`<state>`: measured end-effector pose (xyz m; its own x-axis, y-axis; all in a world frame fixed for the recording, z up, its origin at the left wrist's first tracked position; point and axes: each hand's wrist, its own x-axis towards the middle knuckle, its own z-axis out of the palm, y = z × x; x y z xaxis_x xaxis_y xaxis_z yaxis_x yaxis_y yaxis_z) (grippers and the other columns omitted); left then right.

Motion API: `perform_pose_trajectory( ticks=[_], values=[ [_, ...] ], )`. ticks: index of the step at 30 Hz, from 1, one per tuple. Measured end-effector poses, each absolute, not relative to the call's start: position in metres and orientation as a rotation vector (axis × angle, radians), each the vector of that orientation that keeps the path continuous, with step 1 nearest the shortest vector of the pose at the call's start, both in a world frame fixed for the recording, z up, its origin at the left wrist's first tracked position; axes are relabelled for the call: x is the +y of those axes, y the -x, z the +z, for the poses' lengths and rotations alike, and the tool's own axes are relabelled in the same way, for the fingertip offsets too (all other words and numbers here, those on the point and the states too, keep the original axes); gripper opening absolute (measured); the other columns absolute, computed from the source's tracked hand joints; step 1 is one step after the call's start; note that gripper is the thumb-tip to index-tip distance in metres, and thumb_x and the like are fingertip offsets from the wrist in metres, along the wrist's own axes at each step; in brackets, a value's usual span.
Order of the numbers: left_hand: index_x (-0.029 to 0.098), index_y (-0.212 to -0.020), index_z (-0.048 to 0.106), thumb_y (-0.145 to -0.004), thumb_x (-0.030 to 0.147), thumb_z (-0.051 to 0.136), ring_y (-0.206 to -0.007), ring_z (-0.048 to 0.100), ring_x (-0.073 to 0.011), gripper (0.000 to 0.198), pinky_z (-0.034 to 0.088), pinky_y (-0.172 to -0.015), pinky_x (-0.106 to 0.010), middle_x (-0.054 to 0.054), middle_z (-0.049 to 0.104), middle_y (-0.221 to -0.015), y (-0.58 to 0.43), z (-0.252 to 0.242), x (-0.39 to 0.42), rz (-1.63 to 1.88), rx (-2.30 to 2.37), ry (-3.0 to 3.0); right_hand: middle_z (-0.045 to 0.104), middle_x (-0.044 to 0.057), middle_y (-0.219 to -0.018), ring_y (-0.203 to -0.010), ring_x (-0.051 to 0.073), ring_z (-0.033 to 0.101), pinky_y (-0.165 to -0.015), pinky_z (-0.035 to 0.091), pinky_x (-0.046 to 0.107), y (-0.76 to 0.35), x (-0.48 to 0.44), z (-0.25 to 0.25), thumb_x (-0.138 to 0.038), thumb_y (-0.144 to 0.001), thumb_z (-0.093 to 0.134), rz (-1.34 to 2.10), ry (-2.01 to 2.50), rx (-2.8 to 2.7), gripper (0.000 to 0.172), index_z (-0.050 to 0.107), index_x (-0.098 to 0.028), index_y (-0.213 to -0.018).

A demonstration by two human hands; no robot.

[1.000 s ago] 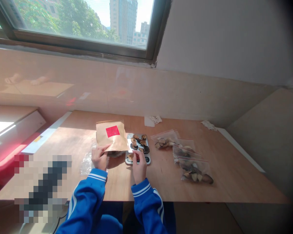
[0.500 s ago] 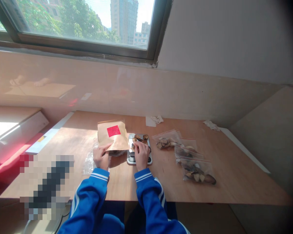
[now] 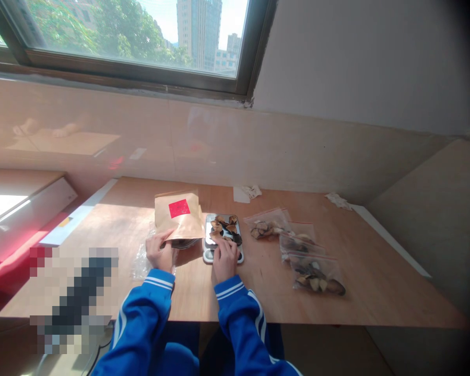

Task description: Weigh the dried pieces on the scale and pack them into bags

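Drawing right hand (image 3: 225,259) back toward near end of scale (image 3: 208,256) since last frame, uncovering more of the pieces (image 3: 232,228). Shifting paper bag (image 3: 187,225) very slightly left as well, keeping left hand (image 3: 160,250) at its near edge.

Seeing pieces lying loose in a cluster on top of scale, covering much of the plate. Looking dried, curled and uneven; showing tan to brown faces, with some near-black parts, mostly toward right side.

Progress: judging work as partway. Already having a batch of pieces on scale; also having similar pieces inside several zip bags (image 3: 317,279), overlapping on table (image 3: 258,300) to right of scale. Leaving pieces on scale unbagged. Not making out how much paper bag is holding.

Right grip: curling fingers over near side of cluster, bringing fingertips close together; being unable to say whether pinching a piece or only touching one. Reading no value off scale, hiding part of its near end behind hand.

Left grip: pinching near edge of paper bag narrowly between thumb and fingers, holding it just left of scale. Showing red label (image 3: 179,209) on upper face; seeing something dark under near edge, not identifying it.

Further out: noting clear plastic (image 3: 142,265) lying crumpled beside left hand, and paper scraps (image 3: 252,192) lying near wall.
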<state>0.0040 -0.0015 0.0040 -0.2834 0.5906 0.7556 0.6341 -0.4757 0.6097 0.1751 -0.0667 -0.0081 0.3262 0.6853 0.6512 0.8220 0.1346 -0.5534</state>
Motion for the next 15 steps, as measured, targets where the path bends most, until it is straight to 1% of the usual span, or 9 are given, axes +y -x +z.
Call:
perform_pose_trajectory(
  ticks=[4,7,9,12,15],
  values=[
    [0.021,-0.087,0.071,-0.080,0.019,0.058,-0.078,0.056,-0.0181,0.015,0.045,-0.073,-0.032,-0.004,0.068,-0.080,-0.004,0.005,-0.001,-1.901,-1.613,1.866,0.068,0.005,-0.092,-0.088,0.020,0.053,-0.081,0.037,0.035,-0.176,-0.083,-0.011,-0.007,-0.085,0.039,-0.130,1.454,-1.417,0.031,0.067,-0.020,-0.089],
    [0.021,-0.086,0.071,-0.079,0.020,0.059,-0.078,0.056,-0.0181,0.014,0.044,-0.074,-0.033,-0.004,0.068,-0.079,-0.004,0.005,-0.002,-1.916,-1.598,1.876,0.065,0.005,-0.085,-0.082,0.019,0.056,-0.077,0.042,0.034,-0.169,-0.107,-0.015,-0.004,-0.081,0.040,-0.006,1.352,-1.499,0.030,0.066,-0.020,-0.081],
    [0.021,-0.086,0.072,-0.080,0.021,0.059,-0.078,0.056,-0.0178,0.014,0.044,-0.074,-0.033,-0.004,0.069,-0.079,-0.004,0.004,-0.002,-1.925,-1.597,1.887,0.063,0.005,-0.085,-0.082,0.019,0.057,-0.076,0.046,0.034,-0.159,-0.122,-0.016,-0.002,-0.078,0.041,0.106,1.299,-1.557,0.030,0.065,-0.020,-0.081],
    [0.021,-0.087,0.072,-0.081,0.022,0.058,-0.079,0.056,-0.0173,0.016,0.044,-0.074,-0.032,-0.004,0.069,-0.081,-0.004,0.004,-0.004,-1.915,-1.624,1.893,0.064,0.007,-0.095,-0.093,0.020,0.059,-0.082,0.050,0.034,-0.141,-0.136,-0.012,0.000,-0.074,0.041,0.249,1.233,-1.580,0.036,0.065,-0.019,-0.093],
    [0.021,-0.087,0.073,-0.081,0.023,0.058,-0.079,0.057,-0.0171,0.016,0.044,-0.076,-0.032,-0.004,0.069,-0.081,-0.005,0.005,-0.005,-1.893,-1.646,1.886,0.061,0.010,-0.116,-0.110,0.020,0.054,-0.095,0.046,0.037,-0.124,-0.134,-0.007,0.000,-0.076,0.039,0.326,1.207,-1.611,0.046,0.060,-0.017,-0.113]
  ],
)
